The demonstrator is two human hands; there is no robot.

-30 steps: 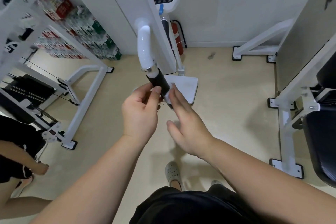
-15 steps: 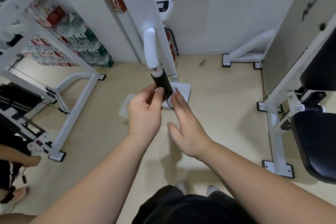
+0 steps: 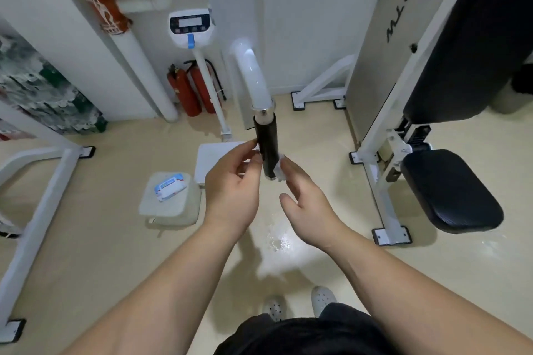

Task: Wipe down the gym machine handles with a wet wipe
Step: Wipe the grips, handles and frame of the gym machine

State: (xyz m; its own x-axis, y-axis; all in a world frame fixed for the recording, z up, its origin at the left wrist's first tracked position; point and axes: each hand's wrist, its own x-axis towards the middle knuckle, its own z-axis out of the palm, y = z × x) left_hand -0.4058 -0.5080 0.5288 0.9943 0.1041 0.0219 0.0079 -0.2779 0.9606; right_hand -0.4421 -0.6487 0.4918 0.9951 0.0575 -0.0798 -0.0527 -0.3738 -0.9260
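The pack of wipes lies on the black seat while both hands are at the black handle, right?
Not quite. The head view shows the pack of wipes lying on a pale box on the floor, not on the black seat. The left hand and right hand are indeed at the black handle.

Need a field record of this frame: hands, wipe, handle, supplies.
handle: black grip below a white curved bar, roughly upright
wipe: wet wipe against the grip's lower right side
right: right hand, straight fingers press the wipe to the grip
left: left hand, fingertips at the grip's left side; hold unclear
supplies: wipes pack on a white box on the floor, left of the hands
background: two fire extinguishers by the wall
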